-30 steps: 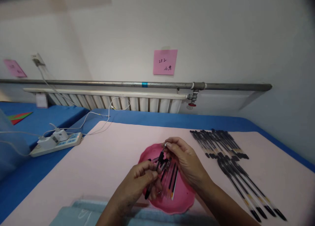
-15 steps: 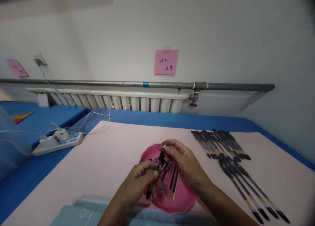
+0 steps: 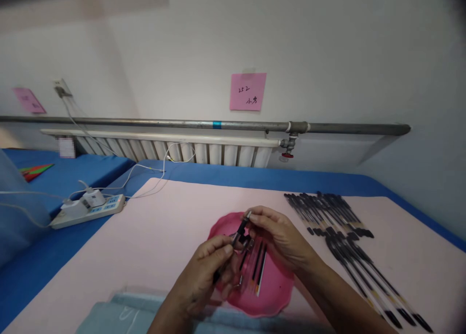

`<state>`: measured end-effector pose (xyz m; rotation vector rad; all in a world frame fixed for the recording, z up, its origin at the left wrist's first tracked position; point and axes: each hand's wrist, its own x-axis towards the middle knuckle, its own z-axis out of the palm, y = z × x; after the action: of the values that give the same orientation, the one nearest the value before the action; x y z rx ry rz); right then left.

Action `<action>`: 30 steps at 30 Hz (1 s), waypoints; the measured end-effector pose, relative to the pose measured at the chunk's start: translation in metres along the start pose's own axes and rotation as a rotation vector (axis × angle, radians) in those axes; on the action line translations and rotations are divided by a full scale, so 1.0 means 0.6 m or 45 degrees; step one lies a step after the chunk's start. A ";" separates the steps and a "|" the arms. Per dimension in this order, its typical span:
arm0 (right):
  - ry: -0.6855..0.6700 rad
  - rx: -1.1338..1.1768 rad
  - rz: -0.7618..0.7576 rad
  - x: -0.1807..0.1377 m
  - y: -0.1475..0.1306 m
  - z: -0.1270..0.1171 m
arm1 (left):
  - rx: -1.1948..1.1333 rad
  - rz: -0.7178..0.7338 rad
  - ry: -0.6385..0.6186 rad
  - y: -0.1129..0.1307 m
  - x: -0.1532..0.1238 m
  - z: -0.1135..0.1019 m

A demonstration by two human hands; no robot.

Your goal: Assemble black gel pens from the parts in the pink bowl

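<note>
A dark pen (image 3: 239, 233) is tilted between my hands over a pink scalloped plate (image 3: 278, 302). My left hand (image 3: 209, 266) is closed around its barrel. The fingertips of my right hand (image 3: 278, 234) pinch the silvery tip at the pen's upper end. Under my hands, the plate holds several loose pen parts, among them dark ink refills (image 3: 259, 263) with orange ends and clear barrels. My fingers hide some of these parts.
Rows of pens (image 3: 327, 215) lie at the right, with several more pens (image 3: 374, 275) nearer me. A power strip (image 3: 109, 207) with white plugs and cables sits at the left. Folded light-blue cloth (image 3: 109, 317) lies at the front edge. A radiator (image 3: 214, 154) runs along the wall.
The pen is tilted more to the right at its tip, and its lower end is now more covered by my left hand. Both hands stay over the plate.
</note>
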<state>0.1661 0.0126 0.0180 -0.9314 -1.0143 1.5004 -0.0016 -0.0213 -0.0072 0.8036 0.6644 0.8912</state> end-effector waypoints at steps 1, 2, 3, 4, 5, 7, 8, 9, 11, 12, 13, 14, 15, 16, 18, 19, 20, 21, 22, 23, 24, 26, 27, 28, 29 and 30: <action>-0.010 -0.036 -0.019 0.001 -0.001 -0.004 | -0.059 -0.019 0.026 0.001 -0.001 0.000; -0.019 -0.070 -0.033 0.001 -0.001 -0.007 | -0.103 -0.041 0.049 0.002 -0.002 0.000; -0.025 -0.097 -0.042 0.001 -0.002 -0.009 | -0.131 -0.065 0.063 0.004 -0.003 0.000; -0.031 -0.114 -0.047 0.001 -0.002 -0.010 | -0.145 -0.084 0.069 0.005 -0.004 0.001; -0.036 -0.123 -0.048 0.000 -0.002 -0.010 | -0.149 -0.096 0.069 0.006 -0.004 0.001; -0.041 -0.128 -0.047 -0.001 -0.002 -0.007 | -0.143 -0.104 0.072 0.007 -0.004 0.002; -0.034 -0.126 -0.044 -0.002 -0.002 -0.005 | -0.138 -0.105 0.078 0.007 -0.004 0.003; -0.022 -0.124 -0.040 -0.003 -0.001 -0.002 | -0.134 -0.104 0.090 0.005 -0.003 0.003; 0.010 -0.119 -0.033 -0.004 0.002 0.002 | -0.122 -0.097 0.118 0.001 -0.001 0.005; 0.025 -0.122 -0.034 -0.004 0.004 0.004 | -0.111 -0.088 0.130 -0.002 0.000 0.005; 0.041 -0.128 -0.040 -0.005 0.006 0.006 | -0.095 -0.073 0.142 -0.005 0.001 0.006; 0.055 -0.138 -0.051 -0.005 0.007 0.007 | -0.078 -0.055 0.153 -0.008 0.001 0.008; 0.067 -0.149 -0.064 -0.006 0.008 0.008 | -0.055 -0.035 0.160 -0.010 0.001 0.009; 0.076 -0.156 -0.075 -0.007 0.009 0.010 | -0.031 -0.012 0.168 -0.012 0.001 0.011; 0.083 -0.162 -0.086 -0.008 0.009 0.011 | 0.021 0.040 0.174 -0.014 -0.001 0.015; 0.079 -0.157 -0.085 -0.009 0.009 0.012 | 0.049 0.069 0.173 -0.015 -0.001 0.016; 0.071 -0.148 -0.082 -0.010 0.008 0.012 | 0.075 0.100 0.171 -0.016 -0.001 0.018; 0.066 -0.135 -0.080 -0.010 0.007 0.012 | 0.094 0.125 0.166 -0.016 -0.002 0.019; 0.065 -0.125 -0.081 -0.011 0.006 0.012 | 0.101 0.137 0.160 -0.016 -0.002 0.019; 0.067 -0.120 -0.086 -0.011 0.005 0.012 | 0.096 0.133 0.157 -0.016 -0.002 0.020; 0.070 -0.121 -0.093 -0.012 0.004 0.012 | 0.077 0.116 0.163 -0.015 -0.001 0.021; 0.068 -0.128 -0.111 -0.013 0.002 0.012 | 0.009 0.062 0.182 -0.014 0.000 0.023; 0.057 -0.122 -0.115 -0.013 0.001 0.012 | -0.029 0.038 0.188 -0.013 0.000 0.024; 0.042 -0.100 -0.115 -0.014 0.001 0.013 | -0.067 0.022 0.187 -0.013 0.001 0.025; 0.024 -0.063 -0.109 -0.014 0.000 0.014 | -0.105 0.012 0.174 -0.013 0.001 0.026; 0.007 -0.015 -0.097 -0.015 0.000 0.015 | -0.145 0.007 0.153 -0.014 0.001 0.026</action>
<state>0.1589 0.0026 0.0217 -0.8954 -1.0446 1.4290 0.0145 -0.0289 -0.0055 0.6544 0.7103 0.9790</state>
